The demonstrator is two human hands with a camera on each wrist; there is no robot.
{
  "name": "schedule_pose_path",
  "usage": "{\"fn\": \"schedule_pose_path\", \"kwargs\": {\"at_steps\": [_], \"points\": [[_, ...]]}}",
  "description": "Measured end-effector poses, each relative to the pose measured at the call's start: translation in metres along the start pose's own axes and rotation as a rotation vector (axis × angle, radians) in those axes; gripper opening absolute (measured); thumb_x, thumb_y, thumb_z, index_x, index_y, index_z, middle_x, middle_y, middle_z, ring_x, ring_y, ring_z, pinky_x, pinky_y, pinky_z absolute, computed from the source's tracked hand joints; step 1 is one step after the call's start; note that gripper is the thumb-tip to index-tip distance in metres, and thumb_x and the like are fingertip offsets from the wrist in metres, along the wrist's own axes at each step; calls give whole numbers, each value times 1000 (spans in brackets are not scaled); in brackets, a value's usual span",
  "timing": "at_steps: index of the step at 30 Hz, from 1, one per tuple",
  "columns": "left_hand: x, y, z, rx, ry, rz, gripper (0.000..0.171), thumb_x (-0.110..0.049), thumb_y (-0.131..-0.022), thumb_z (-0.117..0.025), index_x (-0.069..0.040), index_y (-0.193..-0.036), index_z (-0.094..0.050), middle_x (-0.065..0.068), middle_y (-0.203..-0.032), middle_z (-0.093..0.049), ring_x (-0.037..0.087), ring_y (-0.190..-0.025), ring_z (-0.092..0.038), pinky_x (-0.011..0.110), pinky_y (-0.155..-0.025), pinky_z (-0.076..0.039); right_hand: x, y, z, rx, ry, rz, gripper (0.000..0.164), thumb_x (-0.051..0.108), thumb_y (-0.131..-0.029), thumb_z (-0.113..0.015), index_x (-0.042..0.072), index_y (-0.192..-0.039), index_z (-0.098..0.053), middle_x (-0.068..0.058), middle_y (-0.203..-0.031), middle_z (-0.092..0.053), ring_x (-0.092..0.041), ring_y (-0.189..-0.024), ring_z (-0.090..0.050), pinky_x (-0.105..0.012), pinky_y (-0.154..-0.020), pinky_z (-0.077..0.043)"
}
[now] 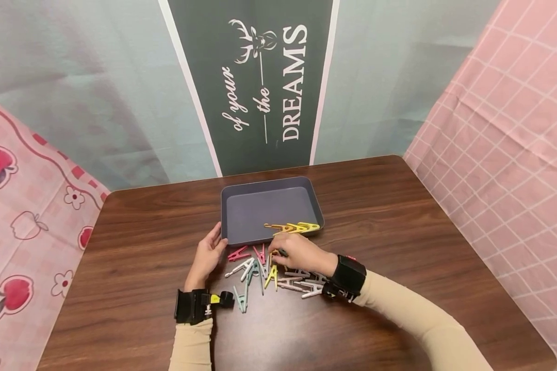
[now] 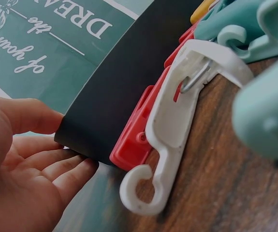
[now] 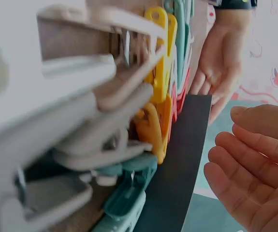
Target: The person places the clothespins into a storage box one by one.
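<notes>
Left grip (image 1: 209, 253): mine, fingers nearly straight, thumb and fingertips touching the near left corner of one dark grey tray (image 1: 260, 211). Right grip (image 1: 302, 252): mine, fingers loosely bent, nothing held, above the clips at the tray's near side. Yellow clips (image 1: 305, 227): in the tray, by its near right wall. On the brown table (image 1: 144, 257): red clip (image 2: 138, 133), just beside the tray; white clip (image 2: 170, 121); teal clip (image 2: 267, 113).

Long beige sleeves (image 1: 413, 304) are worn, with a black strap (image 1: 185, 307) fastened round each wrist. On the left, a small black camera (image 1: 226, 300), a yellow label (image 1: 215, 299) and a silvery screw (image 1: 208, 310) are mounted; the right strap (image 1: 349, 273) is marked in red.
</notes>
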State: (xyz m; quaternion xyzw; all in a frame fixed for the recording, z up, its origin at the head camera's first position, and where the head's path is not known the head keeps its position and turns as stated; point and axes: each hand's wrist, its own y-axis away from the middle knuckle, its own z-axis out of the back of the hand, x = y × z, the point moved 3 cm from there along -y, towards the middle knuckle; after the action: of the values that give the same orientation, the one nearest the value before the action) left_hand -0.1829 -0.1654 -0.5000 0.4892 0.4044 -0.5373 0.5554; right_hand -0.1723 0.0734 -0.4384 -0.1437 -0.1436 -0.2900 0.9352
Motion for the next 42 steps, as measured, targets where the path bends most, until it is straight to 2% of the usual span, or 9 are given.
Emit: {"fn": "schedule_pose_path", "kwargs": {"at_steps": [7, 11, 16, 25, 32, 37, 42], "points": [[-1, 1, 0, 2, -2, 7, 59, -1, -98, -46, 0, -152, -22, 22, -159, -21, 38, -146, -28, 42, -117, -30, 8, 6, -8, 55, 19, 137, 13, 8, -84, -69, 9, -97, -72, -2, -89, -70, -10, -83, -61, -19, -74, -55], [-2, 2, 0, 10, 5, 14, 60, -1, -98, -46, 0, -152, -21, 21, -160, -20, 38, -147, -27, 42, -118, -30, 11, 9, -11, 88, 30, 185, 15, 8, -83, -69, 11, -98, -71, 0, -91, -71, -9, -88, -62, -20, -77, -55], [-2, 1, 0, 4, 8, 13, 59, -1, -98, -46, 0, -152, -22, 21, -160, -21, 38, -146, -28, 41, -118, -30, 15, 10, -15, 91, 29, 220, 17, 8, -82, -70, 11, -98, -71, 2, -94, -71, -10, -93, -63, -22, -83, -56], [-1, 1, 0, -1, -1, 9, 59, 1, -97, -47, 1, -152, -23, 23, -159, -21, 39, -145, -29, 42, -117, -31, 23, 8, -23, 175, 36, 239, 20, 16, -83, -72, 12, -102, -70, 2, -103, -70, -10, -100, -63, -21, -90, -56], [0, 1, -1, 1, -3, 1, 60, 1, -97, -47, 2, -151, -22, 23, -159, -21, 39, -145, -29, 42, -116, -31, 24, 5, -27, 228, 33, 205, 19, 16, -84, -72, 13, -103, -70, 3, -104, -70, -10, -104, -63, -22, -90, -56], [-1, 0, -2, -2, 19, -3, 60, 3, -97, -46, 3, -151, -22, 24, -158, -23, 38, -145, -30, 40, -115, -31, 23, 5, -30, 219, 45, 206, 17, 15, -84, -72, 13, -101, -70, 4, -102, -71, -10, -103, -63, -22, -89, -56], [-1, 0, -1, -1, 14, -5, 60, 2, -97, -46, 3, -151, -22, 24, -158, -23, 39, -145, -30, 41, -116, -31, 23, 5, -32, 169, 89, 239, 18, 15, -81, -73, 14, -99, -70, 5, -97, -71, -9, -97, -63, -21, -85, -56]]}}
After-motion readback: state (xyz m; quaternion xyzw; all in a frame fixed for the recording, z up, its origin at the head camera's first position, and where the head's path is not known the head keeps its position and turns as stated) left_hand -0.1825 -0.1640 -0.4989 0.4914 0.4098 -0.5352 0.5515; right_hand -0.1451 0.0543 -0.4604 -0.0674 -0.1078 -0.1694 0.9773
